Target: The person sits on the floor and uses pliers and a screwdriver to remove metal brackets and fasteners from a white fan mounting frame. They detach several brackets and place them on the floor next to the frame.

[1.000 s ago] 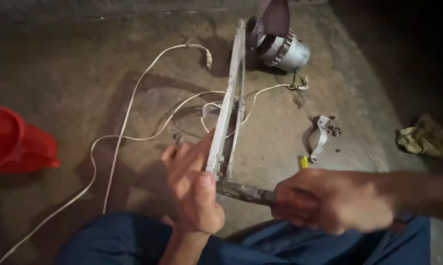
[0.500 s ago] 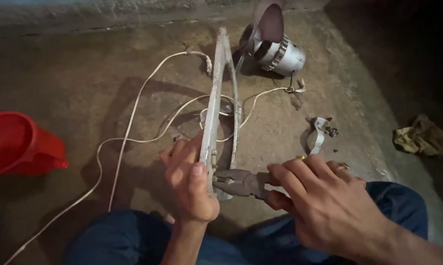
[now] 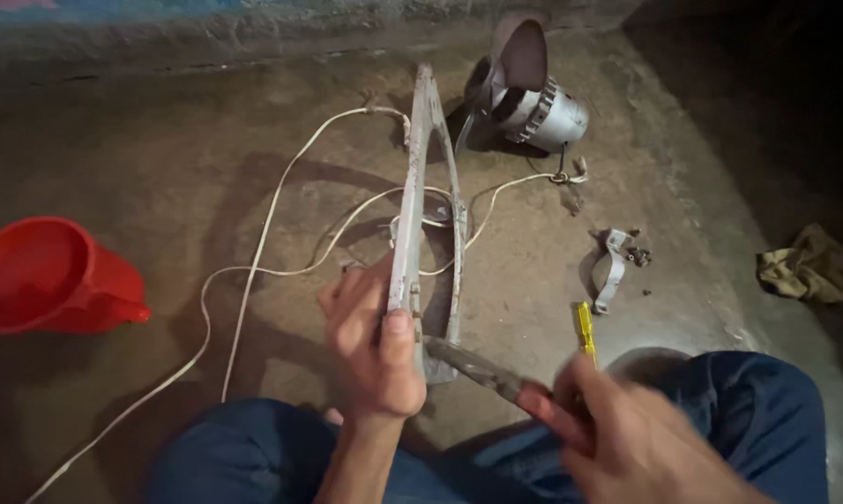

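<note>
Right hand [image 3: 627, 439] has dropped lower and the pliers [image 3: 496, 378] now tilt up to the frame's [image 3: 412, 233] near end. Red jug [image 3: 48, 275] sits far left on the floor. Left hand [image 3: 375, 345] clamps the metal frame, steadying it upright. Right hand is closed on the pliers' red handles. Fan motor [image 3: 538, 107] lies beyond, white cord [image 3: 253, 271] trailing.

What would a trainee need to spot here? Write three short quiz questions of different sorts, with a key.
1. True or false: the left hand grips the grey metal frame.
2. Which tool does the right hand hold? A pliers B hammer C saw
3. Fill in: the red jug lies on the person's ____ side.

Key: 1 true. 2 A, the pliers meet the frame's near end. 3 left.
</note>
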